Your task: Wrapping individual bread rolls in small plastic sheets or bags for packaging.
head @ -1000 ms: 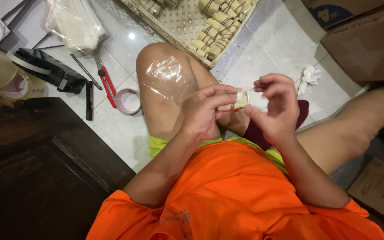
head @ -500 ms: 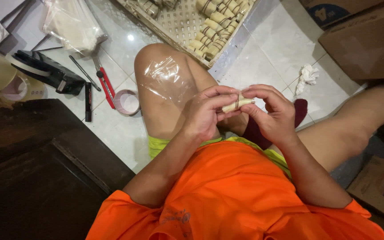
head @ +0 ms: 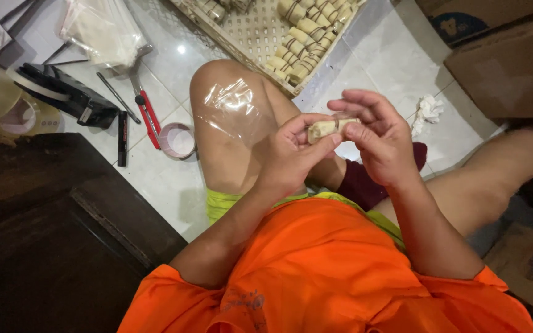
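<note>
Both hands, left hand (head: 291,151) and right hand (head: 380,139), pinch the pale roll (head: 328,127) at opposite ends, steadying it above the clear film (head: 232,108) draped over the knee.

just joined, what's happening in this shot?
A person sits on a tiled floor and holds a small pale roll with a dark band between the left hand and the right hand, above the lap. A sheet of clear plastic film lies over the raised knee. A perforated tray with more such rolls sits ahead; a tape roll and red-handled tool lie beside it.
</note>
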